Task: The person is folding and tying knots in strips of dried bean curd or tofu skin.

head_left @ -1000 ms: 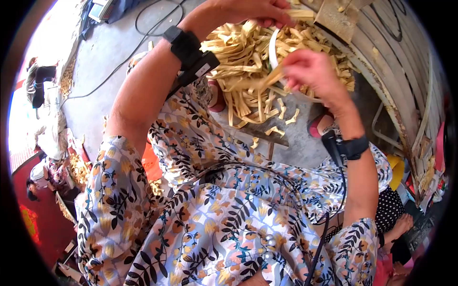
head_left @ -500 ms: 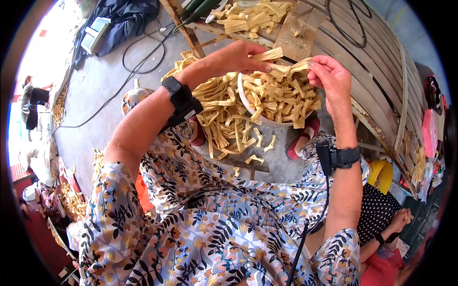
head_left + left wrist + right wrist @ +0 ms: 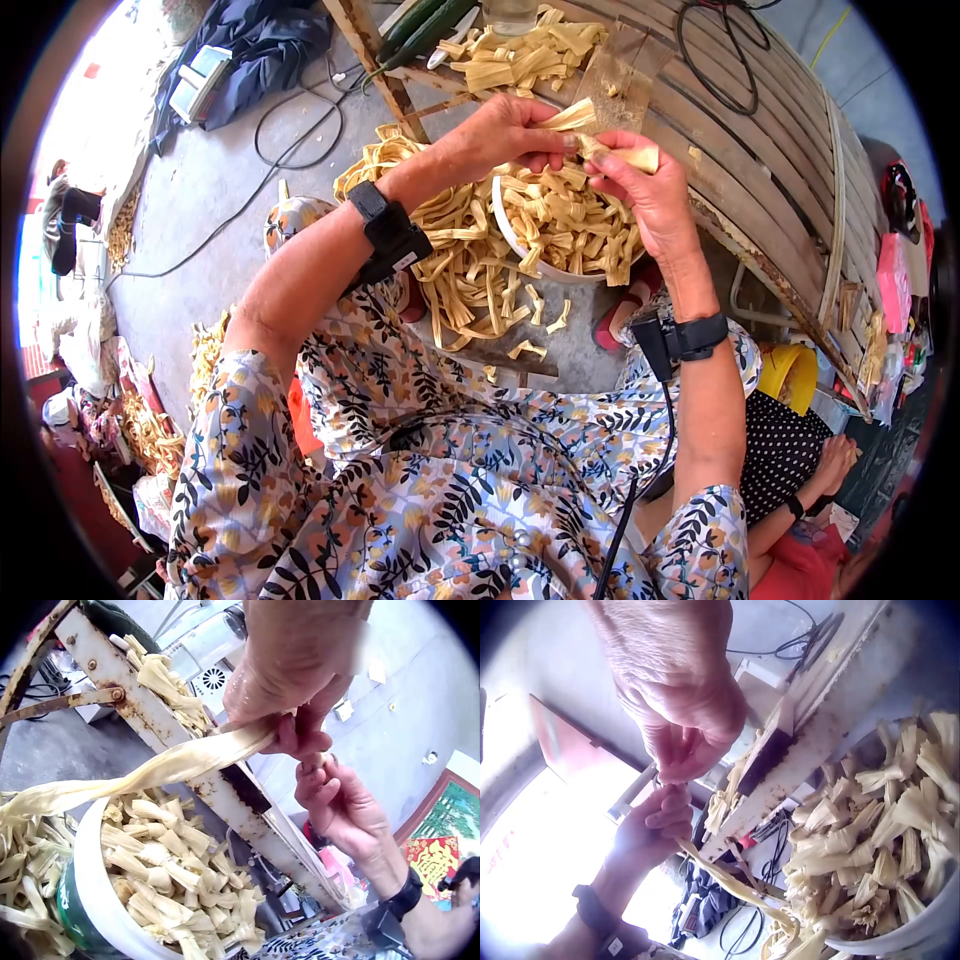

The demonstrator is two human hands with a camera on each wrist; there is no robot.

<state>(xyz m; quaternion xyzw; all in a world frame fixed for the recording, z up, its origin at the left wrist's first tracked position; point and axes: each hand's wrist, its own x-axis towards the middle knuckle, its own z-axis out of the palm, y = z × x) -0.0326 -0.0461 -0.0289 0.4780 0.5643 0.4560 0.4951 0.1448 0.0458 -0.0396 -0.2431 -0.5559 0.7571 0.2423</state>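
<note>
Left hand [image 3: 510, 135]: fingers pinch yellow strip [image 3: 165, 765]
Right hand [image 3: 648, 190]: fingers pinch same strip
Bucket [image 3: 84, 855]: heaped with knotted strips [image 3: 176, 859]

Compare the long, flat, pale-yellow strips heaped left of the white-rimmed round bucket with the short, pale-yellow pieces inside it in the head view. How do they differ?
Length: the strips are long and ribbon-like; the pieces are short and stubby.
Shape: the strips trail in loose curves; many pieces are bunched, with flared ends.
Place: the strips lie beside the bucket; the pieces fill it.
Shared: both are pale yellow.
</note>
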